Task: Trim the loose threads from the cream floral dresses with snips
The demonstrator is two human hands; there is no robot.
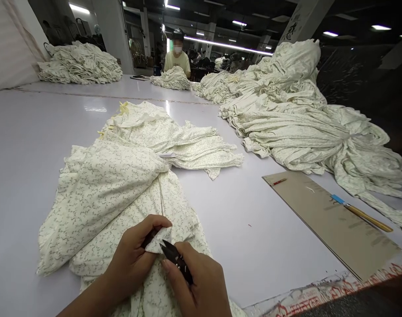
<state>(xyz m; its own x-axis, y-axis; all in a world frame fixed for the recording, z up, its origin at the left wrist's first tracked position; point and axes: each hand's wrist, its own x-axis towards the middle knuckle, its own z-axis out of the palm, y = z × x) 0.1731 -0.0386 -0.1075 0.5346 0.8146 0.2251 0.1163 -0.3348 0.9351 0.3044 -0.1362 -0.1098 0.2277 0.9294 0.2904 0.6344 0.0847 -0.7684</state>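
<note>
My left hand is closed on a folded edge of a white garment with a small green leaf print. In my right hand is a pair of black thread snips, gripped between thumb and fingers. The blade tips are slightly apart and lie against the pinched bit of cloth; whether they cut a thread cannot be made out. The garment spreads over the table in front of me and hangs toward my body. Just behind it lies a stack of the same printed cloth pieces with yellow ties at its left end.
Large heaps of the same cloth fill the right side, another pile stands back left. A cardboard sheet at right holds a red pen and a yellow-handled tool. A person is at the table's far side.
</note>
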